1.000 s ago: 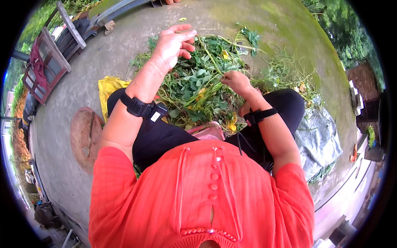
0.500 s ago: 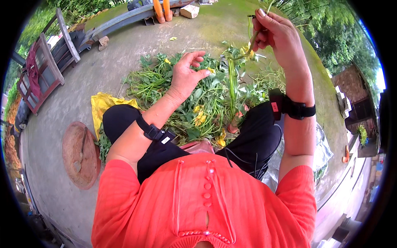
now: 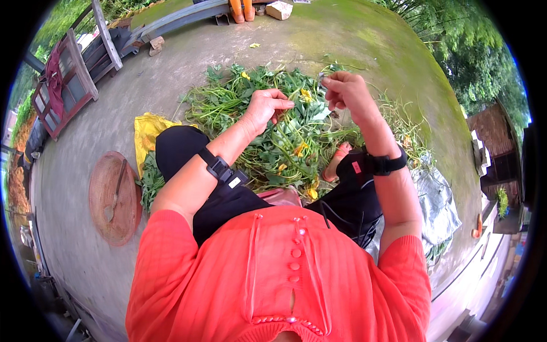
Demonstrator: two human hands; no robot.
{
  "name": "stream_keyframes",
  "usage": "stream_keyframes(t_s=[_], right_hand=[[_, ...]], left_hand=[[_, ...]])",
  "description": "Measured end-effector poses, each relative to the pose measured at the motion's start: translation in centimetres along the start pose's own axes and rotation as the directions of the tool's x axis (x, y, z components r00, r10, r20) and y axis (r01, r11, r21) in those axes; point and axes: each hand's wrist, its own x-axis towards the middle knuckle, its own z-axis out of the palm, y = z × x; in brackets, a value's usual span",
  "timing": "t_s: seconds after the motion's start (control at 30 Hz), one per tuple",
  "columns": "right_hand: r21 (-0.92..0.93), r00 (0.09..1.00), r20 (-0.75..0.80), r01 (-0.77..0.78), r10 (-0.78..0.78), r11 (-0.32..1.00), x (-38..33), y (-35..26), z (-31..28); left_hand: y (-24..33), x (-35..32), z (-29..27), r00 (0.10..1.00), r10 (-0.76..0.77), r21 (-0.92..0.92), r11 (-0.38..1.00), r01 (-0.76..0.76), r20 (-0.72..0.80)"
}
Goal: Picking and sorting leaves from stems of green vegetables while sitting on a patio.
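A wide heap of green leafy vines (image 3: 228, 85) with long stems and yellow blossoms lies on the ground between my knees. Above its middle, my left hand (image 3: 266, 111) is closed, thumb and fingertips pinched at a green vine stem. My right hand (image 3: 348, 96) is off to the right, its fingers curled and its thumb pressed to the index finger. A small grey-blue bit shows at those fingertips, too small to name. Yellow blossoms (image 3: 306, 96) show in the leaves just right of my left fingertips.
A round reddish basin (image 3: 102, 214) holding a long-handled tool (image 3: 118, 191) stands at the left. Beside my left knee lies a yellow bag (image 3: 149, 134) with greens. Silvery sheeting (image 3: 436, 196) lies to the right. Orange boots (image 3: 243, 11) and a pale stone block (image 3: 279, 9) are far ahead.
My right hand has come down and left from high up, and the long vine stem it held no longer shows in it. My left hand has closed from spread fingers to a pinch.
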Motion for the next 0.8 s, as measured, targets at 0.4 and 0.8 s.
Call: stream_keyframes(t_s=[0.4,0.8], right_hand=[[-0.747,0.999,-0.048,-0.036,0.000,0.663,-2.7,10.9,10.8],[-0.656,0.988,-0.114,-0.150,0.100,0.740,-1.5,11.0,7.4]], left_hand=[[-7.9,1.0,-1.1,0.959,-0.255,-0.553,0.784,0.281,0.125],[-9.8,2.2,-2.8,0.916,-0.310,-0.591,0.699,0.401,0.255]])
